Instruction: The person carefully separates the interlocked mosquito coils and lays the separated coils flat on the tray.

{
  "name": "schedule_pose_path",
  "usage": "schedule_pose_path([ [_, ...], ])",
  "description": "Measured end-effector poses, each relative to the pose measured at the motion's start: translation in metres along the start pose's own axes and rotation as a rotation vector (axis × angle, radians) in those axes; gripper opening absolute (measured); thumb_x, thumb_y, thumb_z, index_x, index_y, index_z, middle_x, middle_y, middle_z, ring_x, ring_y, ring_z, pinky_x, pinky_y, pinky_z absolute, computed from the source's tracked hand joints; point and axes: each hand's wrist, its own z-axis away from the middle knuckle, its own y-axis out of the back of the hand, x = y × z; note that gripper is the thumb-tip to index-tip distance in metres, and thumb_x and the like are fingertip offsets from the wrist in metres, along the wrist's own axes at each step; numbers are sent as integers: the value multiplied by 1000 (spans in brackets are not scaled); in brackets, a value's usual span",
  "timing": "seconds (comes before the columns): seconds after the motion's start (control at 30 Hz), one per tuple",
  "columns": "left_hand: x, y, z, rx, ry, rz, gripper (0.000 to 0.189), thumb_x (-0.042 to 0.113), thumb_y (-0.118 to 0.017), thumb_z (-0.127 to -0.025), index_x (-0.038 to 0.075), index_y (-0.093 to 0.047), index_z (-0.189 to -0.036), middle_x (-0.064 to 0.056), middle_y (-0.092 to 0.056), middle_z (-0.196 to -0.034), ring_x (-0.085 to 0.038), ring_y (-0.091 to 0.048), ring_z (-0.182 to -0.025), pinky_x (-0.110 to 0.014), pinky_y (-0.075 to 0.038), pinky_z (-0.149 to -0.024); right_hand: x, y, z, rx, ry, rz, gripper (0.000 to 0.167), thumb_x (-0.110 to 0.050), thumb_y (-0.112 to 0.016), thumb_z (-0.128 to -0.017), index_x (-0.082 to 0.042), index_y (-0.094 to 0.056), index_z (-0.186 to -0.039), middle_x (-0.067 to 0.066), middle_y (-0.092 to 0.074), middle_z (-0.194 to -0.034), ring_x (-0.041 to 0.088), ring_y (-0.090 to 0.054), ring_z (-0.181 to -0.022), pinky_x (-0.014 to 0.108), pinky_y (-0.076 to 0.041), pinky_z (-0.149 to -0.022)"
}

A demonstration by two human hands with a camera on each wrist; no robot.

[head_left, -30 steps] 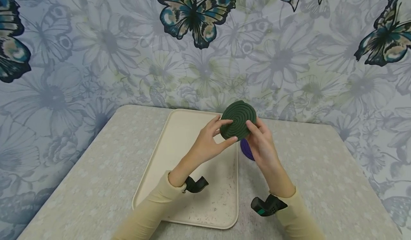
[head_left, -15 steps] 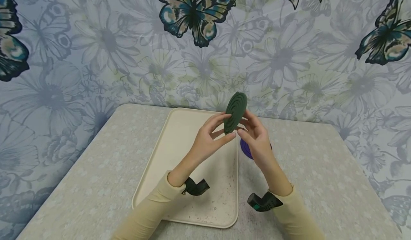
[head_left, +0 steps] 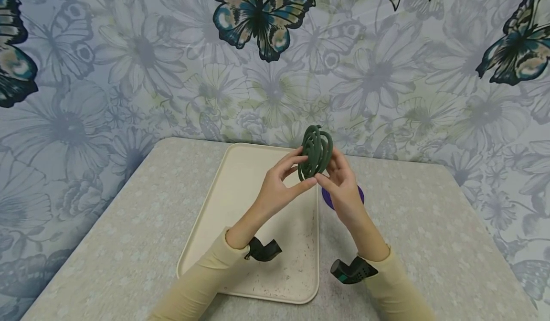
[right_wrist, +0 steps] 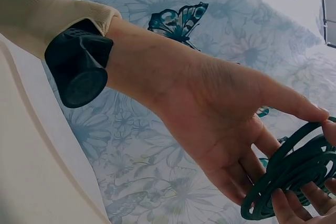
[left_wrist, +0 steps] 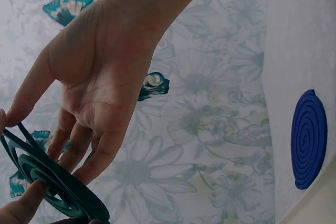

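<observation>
Raised over the far right part of the tray is a green coil (head_left: 315,155), a thick soft-looking cord wound in a spiral, with its rings spread apart. My left hand (head_left: 277,187) pinches it from the left side, fingers on the spiral's face and thumb at its lower edge. On the other side my right hand (head_left: 349,192) grips it, thumb at the bottom and fingers behind, partly hidden. The right wrist view shows loops of the green coil (right_wrist: 273,177) between both hands' fingers. A purple flat coil (head_left: 327,199) lies on the table, partly covered by the right hand.
A cream tray (head_left: 249,182) with dark crumbs on its right part lies under the hands. The tabletop (head_left: 408,216) has a pale patterned cover and meets a butterfly-print wall cloth (head_left: 275,91) at the back. Black cameras (head_left: 263,250) sit on both wrists.
The green coil has turned from face-on to nearly edge-on, and its tight rings have loosened and spread. My right hand has shifted left and its thumb has moved to the bottom edge.
</observation>
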Motion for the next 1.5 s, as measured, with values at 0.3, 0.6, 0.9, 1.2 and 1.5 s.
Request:
schedule_pose_path([
  [0.3, 2, -3, -1, -10, -15, 194, 68, 18, -68, -88, 4, -32, -144, -12, -32, -153, -22, -29, -145, -32, -34, -114, -4, -4, 2, 106, -18, -44, 63, 7, -50, -88, -12, -32, -145, -7, -51, -134, 14, -46, -128, 25, -43, -104],
  [0.6, 2, -12, 4, 23, -122, 189, 68, 3, -39, -97, 11, -1, -154, -19, -32, -153, -30, -34, -142, -45, -29, -116, -8, -13, 4, 182, 56, -27, 76, 13, -52, -86, -17, -20, -148, 7, -50, -135, 18, -49, -126, 25, -47, -100],
  [0.9, 2, -16, 5, 208, -100, 192, 56, -2, -25, -96, 12, -25, -150, -19, -41, -142, -33, -50, -128, -40, -50, -100, -6, -15, 6, 201, 88, 24, 86, 14, -52, -87, -24, -12, -152, 22, -40, -142, 23, -46, -129, 23, -51, -94],
  [1.2, 1, -13, 1, 391, -32, 429, 39, -3, -45, -96, 1, -38, -134, -25, -52, -122, -19, -63, -101, -21, -55, -84, -9, -14, 2, 332, -20, -206, 79, 16, -45, -88, -23, -14, -149, 11, -48, -130, 17, -60, -111, 25, -55, -86],
  [1.5, 0, -9, -1, 534, 39, 548, 61, -1, -49, -96, 20, -25, -148, -14, -59, -118, -12, -68, -89, -25, -56, -85, -9, -8, -2, 374, -181, -322, 74, 16, -42, -91, -18, -15, -151, 13, -49, -126, 11, -65, -101, 22, -57, -83],
])
